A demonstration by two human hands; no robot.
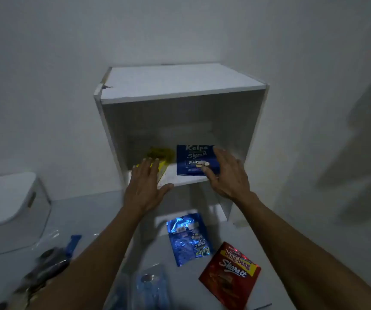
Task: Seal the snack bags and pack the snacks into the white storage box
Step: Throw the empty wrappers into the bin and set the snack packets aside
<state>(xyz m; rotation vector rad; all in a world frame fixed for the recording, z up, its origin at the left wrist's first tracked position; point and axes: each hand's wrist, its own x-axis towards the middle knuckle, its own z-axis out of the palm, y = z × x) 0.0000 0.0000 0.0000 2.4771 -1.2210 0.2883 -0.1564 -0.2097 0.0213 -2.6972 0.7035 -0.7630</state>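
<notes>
A white open-fronted storage box [180, 90] stands against the wall. On its shelf a dark blue Kalpa bag [192, 156] stands upright, with a yellow snack bag [161, 156] to its left. My left hand [145, 186] reaches in with straight fingers, its fingertips at the yellow bag. My right hand [227, 175] is spread beside the blue bag's right edge, fingers relaxed. On the floor in front lie a shiny blue Kalpa bag [188, 239] and a red Beng-Beng bag [230, 274].
A white lidded container [8, 211] sits at the left. Dark and blue wrapped items [50, 262] lie near my left forearm, and a clear blue packet [150, 285] lies at the bottom centre. A white wall stands behind the box.
</notes>
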